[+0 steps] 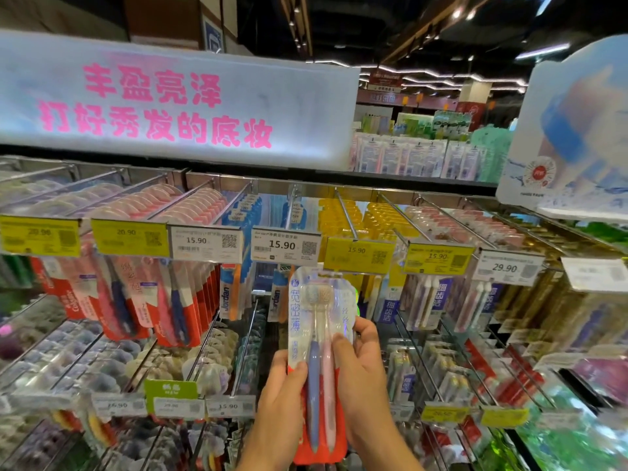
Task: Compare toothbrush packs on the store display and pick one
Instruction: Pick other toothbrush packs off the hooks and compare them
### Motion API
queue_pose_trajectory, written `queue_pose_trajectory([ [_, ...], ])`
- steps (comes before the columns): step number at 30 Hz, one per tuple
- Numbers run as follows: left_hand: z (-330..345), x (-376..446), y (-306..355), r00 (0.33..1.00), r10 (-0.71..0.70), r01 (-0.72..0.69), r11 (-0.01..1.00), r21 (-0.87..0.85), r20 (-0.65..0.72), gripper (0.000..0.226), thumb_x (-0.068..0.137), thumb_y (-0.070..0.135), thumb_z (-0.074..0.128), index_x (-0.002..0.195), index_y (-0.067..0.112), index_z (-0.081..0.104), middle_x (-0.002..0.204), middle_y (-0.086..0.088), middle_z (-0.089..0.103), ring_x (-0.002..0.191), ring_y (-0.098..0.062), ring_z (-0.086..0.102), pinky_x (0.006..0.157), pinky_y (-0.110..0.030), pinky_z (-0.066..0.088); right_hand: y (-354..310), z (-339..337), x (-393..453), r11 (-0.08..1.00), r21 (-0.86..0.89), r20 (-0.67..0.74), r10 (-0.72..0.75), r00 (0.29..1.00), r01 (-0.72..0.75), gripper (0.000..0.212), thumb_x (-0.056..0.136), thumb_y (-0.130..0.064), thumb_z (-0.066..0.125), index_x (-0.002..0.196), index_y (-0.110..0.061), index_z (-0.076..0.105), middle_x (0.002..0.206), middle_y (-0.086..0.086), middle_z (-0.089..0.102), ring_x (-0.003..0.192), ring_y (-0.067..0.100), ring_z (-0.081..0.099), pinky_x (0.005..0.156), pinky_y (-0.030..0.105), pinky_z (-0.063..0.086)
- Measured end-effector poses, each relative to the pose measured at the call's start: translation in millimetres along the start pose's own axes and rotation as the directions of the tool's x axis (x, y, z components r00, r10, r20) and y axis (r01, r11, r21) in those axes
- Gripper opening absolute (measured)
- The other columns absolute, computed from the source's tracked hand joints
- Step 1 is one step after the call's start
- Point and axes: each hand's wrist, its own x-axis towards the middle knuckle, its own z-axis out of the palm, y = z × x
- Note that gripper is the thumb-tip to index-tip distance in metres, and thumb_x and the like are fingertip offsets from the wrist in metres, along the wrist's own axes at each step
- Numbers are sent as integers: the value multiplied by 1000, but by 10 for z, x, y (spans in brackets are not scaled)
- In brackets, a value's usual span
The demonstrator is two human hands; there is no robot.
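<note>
Clear plastic fronts the toothbrush pack (317,348) I hold upright in the head view, in front of the store display (306,195), with a blue-handled and a pink-handled brush side by side inside and a red-orange base. My left hand (282,399) grips its lower left edge, thumb curled over the front, while my right hand (360,375) holds the right edge, fingers wrapped behind and thumb pressed on the face. Behind it I see hooks of red Colgate packs (119,300), Jordan packs (234,290) and a 15.90 price tag (286,245).
</note>
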Motion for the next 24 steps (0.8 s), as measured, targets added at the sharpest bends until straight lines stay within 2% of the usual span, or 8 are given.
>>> queue_pose_trajectory([
  [3,22,-9,44,998,-57,56,993,-102,-4,18,104,23,56,116,28,68,89,8,80,96,-17,74,83,-33,52,-2,-23,5,1000,-11,3,5,1000,-5,24,106,-12,51,107,-36,58,103,-1,79,93,23,76,86,46,61],
  [6,26,38,6,1000,-7,7,999,-34,-4,40,90,49,71,128,36,64,103,16,79,102,-8,73,89,-31,53,-15,-42,14,999,-27,-5,18,1000,-19,33,105,-12,53,97,-44,61,101,2,79,93,27,76,88,52,60],
  [9,29,82,11,992,113,-117,989,89,49,78,54,66,82,123,37,60,100,22,78,94,1,74,85,-28,54,-39,-57,17,1000,14,-2,24,1000,-24,23,105,-7,53,110,-28,61,100,5,80,94,28,77,92,52,59],
  [11,43,96,14,989,136,-141,985,104,49,83,46,66,80,121,37,58,99,24,78,92,2,74,80,-21,54,-78,-72,11,998,58,7,22,1000,-22,21,105,-2,51,112,-19,59,98,7,80,89,24,77,82,43,62],
  [15,70,103,26,984,173,-175,981,87,34,79,58,59,81,129,39,53,101,28,75,92,6,72,75,-14,52,-162,-72,-13,993,117,18,17,1000,-19,13,106,-5,49,112,-14,58,92,2,81,81,15,77,67,27,60],
  [17,81,69,47,975,220,-220,970,106,17,82,64,69,80,134,56,39,108,33,71,98,16,66,79,-14,50,-150,-68,-2,990,138,-19,38,999,-35,11,107,-12,50,112,-16,59,100,6,80,92,22,77,80,39,63],
  [19,98,26,86,967,254,-255,962,98,29,77,75,62,78,135,65,29,119,38,62,104,22,60,78,-8,49,-138,-62,-9,982,177,-31,74,997,-67,10,108,-16,51,113,-17,60,108,12,78,104,33,74,95,54,58],
  [24,117,-39,120,951,297,-303,951,66,88,63,76,49,68,132,57,40,119,36,67,107,19,62,78,-4,50,-193,-62,-59,956,275,-31,116,993,-103,7,106,-14,53,103,-13,59,102,16,78,93,31,75,90,50,59],
])
